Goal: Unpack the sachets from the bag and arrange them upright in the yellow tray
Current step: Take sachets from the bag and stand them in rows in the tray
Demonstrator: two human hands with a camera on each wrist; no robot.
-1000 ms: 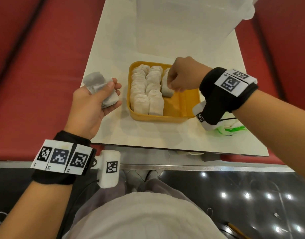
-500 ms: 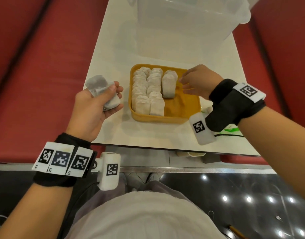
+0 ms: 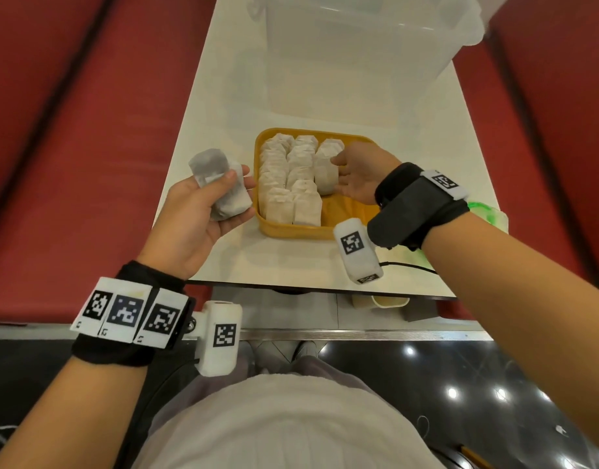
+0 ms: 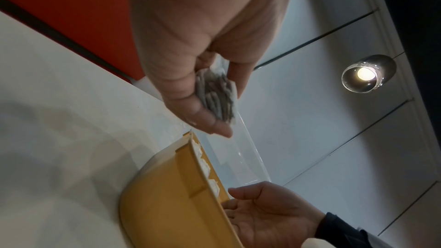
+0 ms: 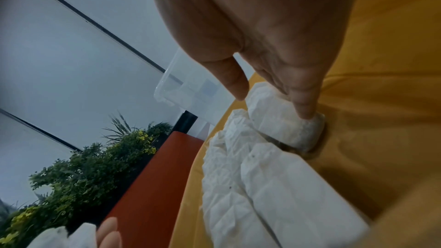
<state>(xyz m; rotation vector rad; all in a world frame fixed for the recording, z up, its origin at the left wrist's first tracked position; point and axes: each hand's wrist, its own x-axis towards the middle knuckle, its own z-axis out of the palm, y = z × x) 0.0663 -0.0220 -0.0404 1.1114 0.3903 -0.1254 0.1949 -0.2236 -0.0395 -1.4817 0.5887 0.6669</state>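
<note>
A: Head view, quick. Left hand (image 3: 203, 211) curls round a small bundle of soft white paper sachets (image 3: 220, 184), held above the white table (image 3: 223, 106) just left of the shallow yellow plastic tray (image 3: 291, 230).
B: Right hand (image 3: 362, 174)?
A: Loose, palm up over the tray, fingertips (image 3: 337, 160) touching the lone sachet of the third row (image 3: 327, 167). Two full rows (image 3: 288, 184) stand upright beside it.
B: Left wrist view?
A: Thumb and fingers pinch the bundle's edges (image 4: 217, 97); tray rim (image 4: 203, 176) below.
B: Right wrist?
A: Straight fingers (image 5: 303, 101) press the sachet's side (image 5: 281, 120), not gripping.
B: Handling?
A: Likely light, limp, crushable, prone to toppling. Best pinched by the flat faces near the top, then leaned against a neighbour.
B: The bag?
A: Something green and white (image 3: 484, 214) behind the right wrist; can't tell.
</note>
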